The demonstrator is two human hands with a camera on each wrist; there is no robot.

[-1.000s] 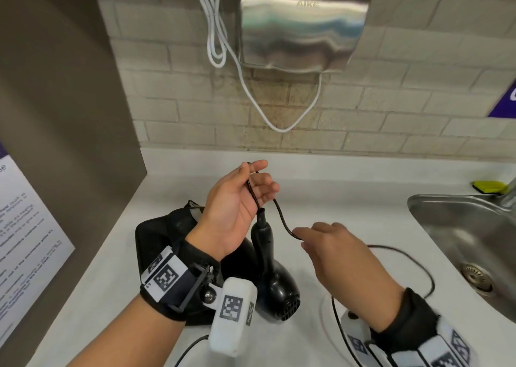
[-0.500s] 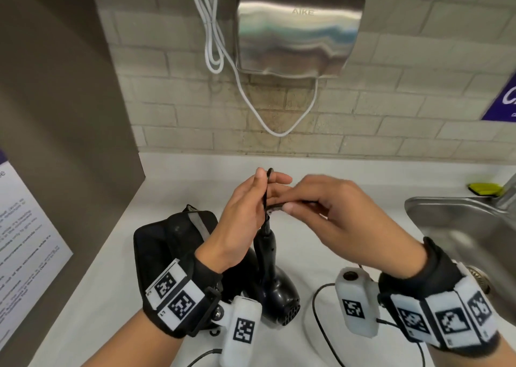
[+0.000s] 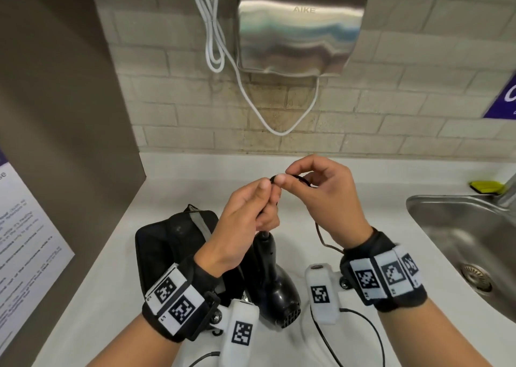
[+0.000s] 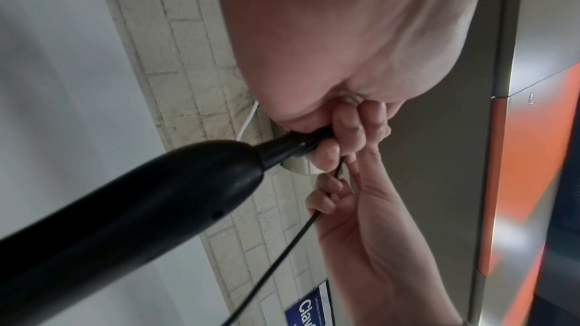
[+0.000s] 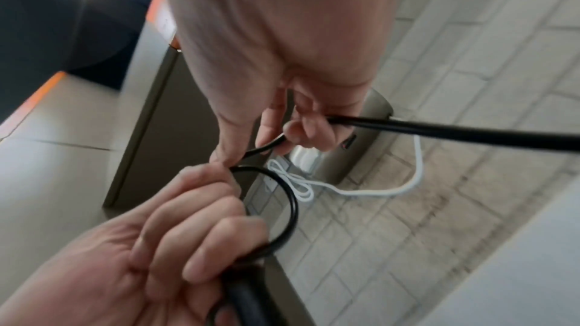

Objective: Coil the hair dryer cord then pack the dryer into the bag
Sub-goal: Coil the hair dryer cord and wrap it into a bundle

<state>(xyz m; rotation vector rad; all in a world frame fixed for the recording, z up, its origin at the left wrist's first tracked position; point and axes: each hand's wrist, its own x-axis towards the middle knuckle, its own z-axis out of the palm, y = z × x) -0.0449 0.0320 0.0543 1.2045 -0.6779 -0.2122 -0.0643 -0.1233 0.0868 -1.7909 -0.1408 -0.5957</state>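
Head view, bag [image 3: 173, 241] beside dryer [image 3: 275, 285], sink [image 3: 460, 227] right

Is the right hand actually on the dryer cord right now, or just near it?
Touching. The right wrist view shows the right hand pinching the black cord between thumb and fingers, next to the loop the left hand holds.

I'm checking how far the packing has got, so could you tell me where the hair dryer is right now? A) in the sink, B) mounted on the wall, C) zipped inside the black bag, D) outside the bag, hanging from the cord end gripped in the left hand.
D: the hair dryer hangs beside the bag, the left hand gripping its cord.
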